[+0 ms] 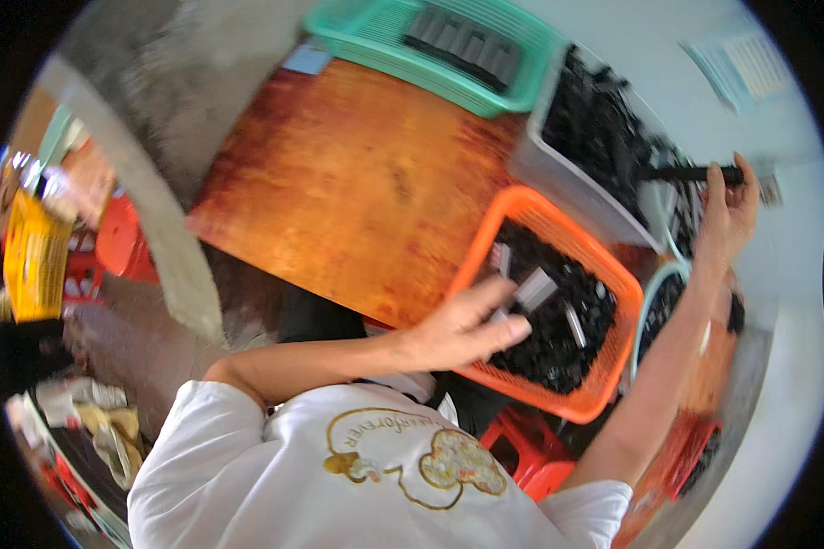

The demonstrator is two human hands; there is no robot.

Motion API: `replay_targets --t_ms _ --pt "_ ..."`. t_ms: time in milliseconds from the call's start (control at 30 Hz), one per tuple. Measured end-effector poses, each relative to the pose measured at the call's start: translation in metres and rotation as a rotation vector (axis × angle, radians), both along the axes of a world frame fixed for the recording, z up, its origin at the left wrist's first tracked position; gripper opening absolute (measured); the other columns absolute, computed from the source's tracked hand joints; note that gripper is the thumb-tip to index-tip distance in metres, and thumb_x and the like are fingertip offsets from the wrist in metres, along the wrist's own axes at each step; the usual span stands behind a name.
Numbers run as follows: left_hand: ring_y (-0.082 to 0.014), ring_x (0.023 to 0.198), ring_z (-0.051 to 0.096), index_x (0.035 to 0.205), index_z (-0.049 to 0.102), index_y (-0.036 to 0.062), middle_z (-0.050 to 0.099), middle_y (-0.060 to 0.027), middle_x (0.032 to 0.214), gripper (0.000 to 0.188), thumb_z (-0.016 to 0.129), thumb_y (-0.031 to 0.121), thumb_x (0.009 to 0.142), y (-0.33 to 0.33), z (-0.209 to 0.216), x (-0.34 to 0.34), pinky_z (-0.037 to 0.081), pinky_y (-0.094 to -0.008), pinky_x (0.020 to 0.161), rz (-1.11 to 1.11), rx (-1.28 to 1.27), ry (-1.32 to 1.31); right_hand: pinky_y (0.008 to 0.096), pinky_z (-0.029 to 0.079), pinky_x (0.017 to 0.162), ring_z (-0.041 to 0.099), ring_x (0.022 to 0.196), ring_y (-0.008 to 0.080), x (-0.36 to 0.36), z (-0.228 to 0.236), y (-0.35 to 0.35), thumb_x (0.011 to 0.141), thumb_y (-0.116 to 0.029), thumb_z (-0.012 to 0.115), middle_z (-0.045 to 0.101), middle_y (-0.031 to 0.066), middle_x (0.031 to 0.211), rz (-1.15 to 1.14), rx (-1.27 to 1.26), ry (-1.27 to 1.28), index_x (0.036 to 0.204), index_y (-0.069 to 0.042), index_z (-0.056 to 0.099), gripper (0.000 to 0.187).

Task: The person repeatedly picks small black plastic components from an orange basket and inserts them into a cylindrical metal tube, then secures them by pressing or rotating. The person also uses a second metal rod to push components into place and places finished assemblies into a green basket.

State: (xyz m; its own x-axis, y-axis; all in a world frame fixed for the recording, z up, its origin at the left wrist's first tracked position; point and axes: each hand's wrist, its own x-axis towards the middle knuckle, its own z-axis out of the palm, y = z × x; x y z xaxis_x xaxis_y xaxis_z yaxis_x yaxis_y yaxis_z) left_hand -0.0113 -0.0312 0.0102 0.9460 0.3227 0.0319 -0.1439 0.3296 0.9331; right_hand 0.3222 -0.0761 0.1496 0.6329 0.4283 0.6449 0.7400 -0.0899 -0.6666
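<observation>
My left hand (467, 325) is over the near left side of an orange basket (624, 334). Its thumb and fingers close, somewhat blurred, on a small light-grey rectangular piece (534, 289). Small black parts (558, 361) fill the basket, with a few pale pieces among them. Reaching far right, my right hand (728, 215) grips a long black bar-shaped piece (691, 174) between thumb and fingers. This bar lies level above the right edge of a grey bin (595, 197) heaped with black strips (600, 128).
A green basket (362, 41) with a ribbed black block (462, 46) stands at the back of the wooden table (339, 174). Light-rimmed containers (645, 316) sit right of the orange basket. A red stool (531, 453) is below; a yellow crate (37, 261) stands far left.
</observation>
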Motion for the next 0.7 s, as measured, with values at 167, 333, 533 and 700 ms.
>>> replay_targets --t_ms 167,333,533,700 --pt "-0.0141 0.057 0.057 0.111 0.045 0.0057 0.059 -0.0121 0.087 0.026 0.058 0.022 0.094 0.002 0.010 0.008 0.047 -0.0257 0.051 0.218 -0.261 -0.119 0.0248 0.052 0.054 0.064 0.063 0.0158 -0.101 -0.023 -0.067 0.086 -0.002 0.067 0.064 0.0099 0.084 0.220 0.240 0.511 0.103 0.000 0.058 0.019" --pt "-0.0188 0.061 0.060 0.112 0.046 0.0075 0.062 -0.0176 0.098 0.027 0.058 0.023 0.094 0.005 0.027 0.014 0.048 -0.0285 0.052 0.319 -0.303 -0.095 0.0281 0.056 0.054 0.067 0.065 0.0226 -0.176 -0.056 -0.098 0.084 0.002 0.066 0.065 0.0174 0.092 0.393 0.401 0.799 0.100 0.000 0.052 0.022" --pt "-0.0157 0.066 0.064 0.109 0.047 0.0069 0.064 -0.0177 0.106 0.025 0.061 0.019 0.093 0.003 0.036 0.011 0.050 -0.0253 0.056 0.308 -0.331 -0.183 0.0297 0.056 0.074 0.066 0.083 0.0201 -0.216 -0.080 -0.122 0.083 0.008 0.065 0.062 0.0181 0.100 0.405 0.212 0.623 0.099 -0.003 0.044 0.028" --pt "-0.0148 0.072 0.063 0.109 0.049 0.0063 0.065 -0.0173 0.104 0.022 0.058 0.011 0.090 0.007 0.034 0.009 0.052 -0.0279 0.065 0.272 -0.255 -0.149 0.0264 0.053 0.069 0.064 0.076 0.0158 -0.225 -0.083 -0.133 0.090 -0.009 0.064 0.063 0.0150 0.099 0.444 -0.149 0.481 0.109 0.003 0.049 0.027"
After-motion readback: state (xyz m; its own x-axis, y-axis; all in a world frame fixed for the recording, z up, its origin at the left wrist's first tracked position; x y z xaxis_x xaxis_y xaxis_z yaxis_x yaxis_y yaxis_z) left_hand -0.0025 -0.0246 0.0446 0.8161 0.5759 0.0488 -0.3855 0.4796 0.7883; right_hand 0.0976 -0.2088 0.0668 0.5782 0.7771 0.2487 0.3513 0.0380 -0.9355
